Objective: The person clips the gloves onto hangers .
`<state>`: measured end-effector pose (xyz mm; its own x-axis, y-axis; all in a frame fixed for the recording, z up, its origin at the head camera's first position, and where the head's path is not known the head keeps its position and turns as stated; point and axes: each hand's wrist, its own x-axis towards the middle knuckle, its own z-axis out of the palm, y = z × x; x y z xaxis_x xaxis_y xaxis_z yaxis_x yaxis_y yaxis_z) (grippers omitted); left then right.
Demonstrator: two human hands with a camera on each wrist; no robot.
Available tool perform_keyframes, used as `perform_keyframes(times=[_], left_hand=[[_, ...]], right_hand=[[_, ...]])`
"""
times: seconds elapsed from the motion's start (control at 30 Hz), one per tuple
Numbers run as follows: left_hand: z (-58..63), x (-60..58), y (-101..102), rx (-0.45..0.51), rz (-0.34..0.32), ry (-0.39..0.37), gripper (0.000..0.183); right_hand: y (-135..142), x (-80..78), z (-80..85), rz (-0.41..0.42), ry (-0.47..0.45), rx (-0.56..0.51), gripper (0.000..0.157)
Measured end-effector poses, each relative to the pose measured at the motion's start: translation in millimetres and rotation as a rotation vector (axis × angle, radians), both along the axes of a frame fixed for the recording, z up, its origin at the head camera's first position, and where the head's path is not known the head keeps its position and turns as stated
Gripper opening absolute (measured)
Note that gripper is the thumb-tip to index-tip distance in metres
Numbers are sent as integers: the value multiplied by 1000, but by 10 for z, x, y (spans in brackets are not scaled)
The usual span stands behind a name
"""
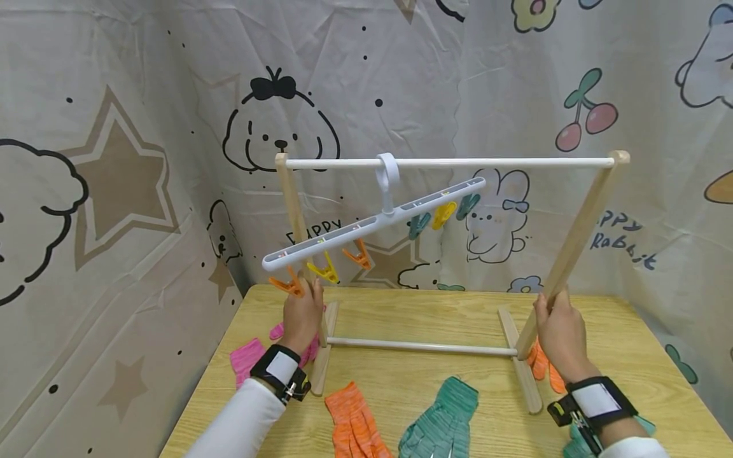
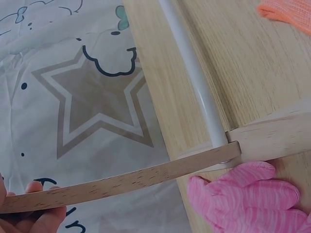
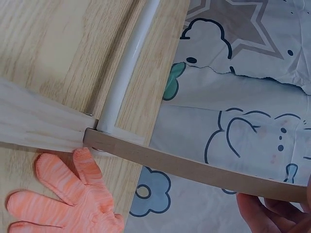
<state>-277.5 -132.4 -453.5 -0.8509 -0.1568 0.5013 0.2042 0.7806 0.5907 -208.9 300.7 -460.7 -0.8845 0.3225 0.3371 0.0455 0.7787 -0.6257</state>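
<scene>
A small rack with wooden posts and white rods stands on the table. My left hand (image 1: 303, 316) grips its left wooden post (image 2: 131, 178), and my right hand (image 1: 562, 331) holds the right wooden post (image 3: 194, 170). From the top white rod (image 1: 504, 163) hangs a white clip hanger (image 1: 375, 222) by its hook, tilted with its left end lower. Orange clips (image 1: 359, 254), yellow clips (image 1: 443, 215) and teal clips (image 1: 420, 225) dangle from the hanger with nothing in them. In the left wrist view only some fingertips (image 2: 48, 221) show around the post.
An orange glove (image 1: 356, 420) and a green glove (image 1: 443, 416) lie at the table's front. Pink gloves (image 2: 248, 199) lie by the left foot of the rack. Another orange glove (image 3: 77, 194) and a green one (image 1: 578, 442) are at right. A printed curtain (image 1: 401, 76) hangs behind.
</scene>
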Motion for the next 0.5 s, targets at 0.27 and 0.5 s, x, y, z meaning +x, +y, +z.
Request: perform_keyframes(times=[0.27,0.5], left_hand=[[-18,19,-6,-38,19,33,23],[-43,31,-18,-56,6,76,24]], right_hand=[[-6,22,2,2,-11,-2,31],[-5,32,-6,0,10,4,30]])
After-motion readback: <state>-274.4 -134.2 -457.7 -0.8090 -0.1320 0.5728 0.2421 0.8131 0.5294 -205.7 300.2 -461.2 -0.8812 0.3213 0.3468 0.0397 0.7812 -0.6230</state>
